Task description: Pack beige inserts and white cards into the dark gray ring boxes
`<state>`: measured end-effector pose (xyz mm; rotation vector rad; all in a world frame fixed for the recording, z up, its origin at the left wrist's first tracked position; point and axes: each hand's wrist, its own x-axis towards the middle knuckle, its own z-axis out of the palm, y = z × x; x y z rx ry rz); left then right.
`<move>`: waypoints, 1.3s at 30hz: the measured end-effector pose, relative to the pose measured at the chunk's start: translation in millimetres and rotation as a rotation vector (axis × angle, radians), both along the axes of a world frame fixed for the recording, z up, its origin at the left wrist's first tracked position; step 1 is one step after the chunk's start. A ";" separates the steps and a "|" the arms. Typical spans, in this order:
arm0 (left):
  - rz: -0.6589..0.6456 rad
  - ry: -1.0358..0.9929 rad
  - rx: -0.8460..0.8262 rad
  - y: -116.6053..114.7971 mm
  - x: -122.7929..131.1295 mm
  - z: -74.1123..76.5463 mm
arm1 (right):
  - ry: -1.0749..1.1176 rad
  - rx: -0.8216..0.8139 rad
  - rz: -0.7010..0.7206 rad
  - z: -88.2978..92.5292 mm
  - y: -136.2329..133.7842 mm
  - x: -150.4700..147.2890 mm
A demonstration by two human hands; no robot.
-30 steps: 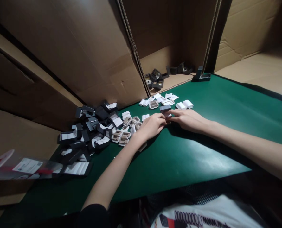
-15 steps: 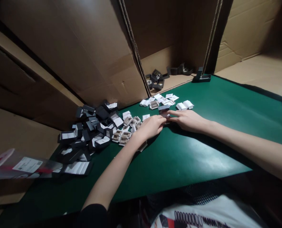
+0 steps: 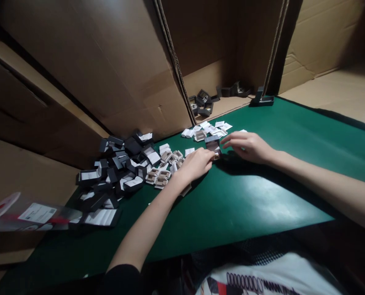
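My left hand [image 3: 197,162] lies on the green mat [image 3: 238,196] with its fingers curled around the lower edge of a small open dark box [image 3: 213,144]. My right hand [image 3: 247,144] hovers just right of that box, its fingers spread and holding nothing; it covers some small white inserts [image 3: 211,129] behind it. A heap of dark boxes with white linings [image 3: 117,172] sits left of my left hand, and beige-and-white inserts [image 3: 165,168] lie beside my left wrist.
Tall cardboard walls [image 3: 108,69] close off the back and left. An open cardboard box [image 3: 219,98] behind the mat holds several dark boxes [image 3: 202,102]; one more dark box [image 3: 262,97] stands at its corner. A clear plastic bag [image 3: 28,215] lies at the left edge.
My right hand has let go of the dark box and lifted away to the right, fingers spreading. The box now shows open, held by my left hand alone.
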<state>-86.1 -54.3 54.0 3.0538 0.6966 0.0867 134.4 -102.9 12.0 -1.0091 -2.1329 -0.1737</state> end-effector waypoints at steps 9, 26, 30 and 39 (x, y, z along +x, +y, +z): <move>0.107 0.072 0.009 1.2 -2.0 6.3 | -0.026 -0.267 -0.589 0.5 11.8 42.8; 0.013 -0.113 0.031 2.4 -0.2 -6.4 | 0.025 -0.310 -0.390 -11.7 12.7 19.9; -0.019 -0.200 0.054 3.4 0.2 -13.6 | 0.093 -0.295 -0.350 -12.4 13.4 17.7; 0.066 -0.310 0.089 5.9 2.4 -31.6 | 0.104 -0.234 -0.232 3.6 5.0 11.3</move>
